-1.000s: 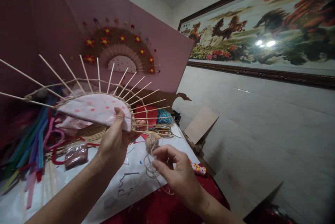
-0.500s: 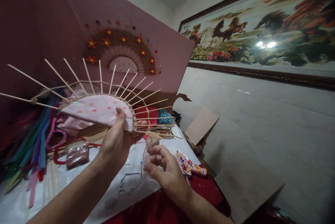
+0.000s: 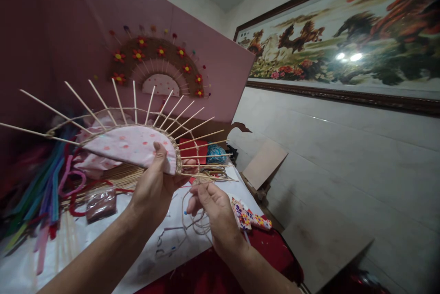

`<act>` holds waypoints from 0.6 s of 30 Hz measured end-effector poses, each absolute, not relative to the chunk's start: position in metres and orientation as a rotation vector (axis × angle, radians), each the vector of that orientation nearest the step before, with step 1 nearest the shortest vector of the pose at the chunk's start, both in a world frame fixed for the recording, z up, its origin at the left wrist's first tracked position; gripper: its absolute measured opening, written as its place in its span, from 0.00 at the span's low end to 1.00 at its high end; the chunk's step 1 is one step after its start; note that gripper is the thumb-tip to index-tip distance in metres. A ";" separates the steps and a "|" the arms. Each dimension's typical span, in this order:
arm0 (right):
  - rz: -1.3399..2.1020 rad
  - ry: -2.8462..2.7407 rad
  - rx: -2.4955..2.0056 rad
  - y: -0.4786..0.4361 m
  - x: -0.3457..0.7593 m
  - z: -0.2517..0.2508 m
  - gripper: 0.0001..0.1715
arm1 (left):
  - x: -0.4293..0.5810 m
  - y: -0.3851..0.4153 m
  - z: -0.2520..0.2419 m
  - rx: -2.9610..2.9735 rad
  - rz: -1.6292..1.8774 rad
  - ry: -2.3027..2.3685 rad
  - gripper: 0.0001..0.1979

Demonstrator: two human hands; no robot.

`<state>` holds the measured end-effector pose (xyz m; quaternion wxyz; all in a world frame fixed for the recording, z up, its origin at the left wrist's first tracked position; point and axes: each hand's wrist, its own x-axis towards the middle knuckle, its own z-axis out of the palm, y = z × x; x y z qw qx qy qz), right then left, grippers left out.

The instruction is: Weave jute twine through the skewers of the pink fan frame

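My left hand [image 3: 155, 184] grips the lower right end of a half-round panel [image 3: 123, 145] covered in pale pink cloth with red spots, thumb in front and fingers behind. Thin wooden sticks [image 3: 135, 101] fan out from its curved edge, which has a braided twine border. A strand of twine [image 3: 185, 127] runs in an arc across the sticks. Just below the lowest right stick, my right hand [image 3: 215, 209] is closed, thumb and fingers pinched on the twine. Loose loops of twine [image 3: 199, 226] hang under those fingers. Their tips partly hide the twine ball behind.
Pipe cleaners [image 3: 57, 179], a bundle of sticks [image 3: 125, 177], a plastic-wrapped brown packet [image 3: 101, 204], blue yarn [image 3: 216, 153], scissors [image 3: 220, 172] and glasses [image 3: 167, 241] lie on the table. A finished flowered half-round piece [image 3: 160, 51] is on the pink board behind.
My right hand has moved up slightly and its fingers have closed on the twine, which now hangs in wider loops. The panel in my left hand has shifted slightly right.
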<state>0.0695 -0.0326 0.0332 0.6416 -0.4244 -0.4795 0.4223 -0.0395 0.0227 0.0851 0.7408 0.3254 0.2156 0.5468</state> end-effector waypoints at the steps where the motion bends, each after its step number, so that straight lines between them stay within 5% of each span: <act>1: 0.980 -1.069 -0.963 -0.032 0.069 0.033 0.16 | -0.040 0.023 0.085 0.717 1.200 0.477 0.19; 18: 1.035 -0.991 -0.962 -0.033 0.063 0.034 0.14 | -0.037 0.023 0.085 0.697 1.160 0.497 0.20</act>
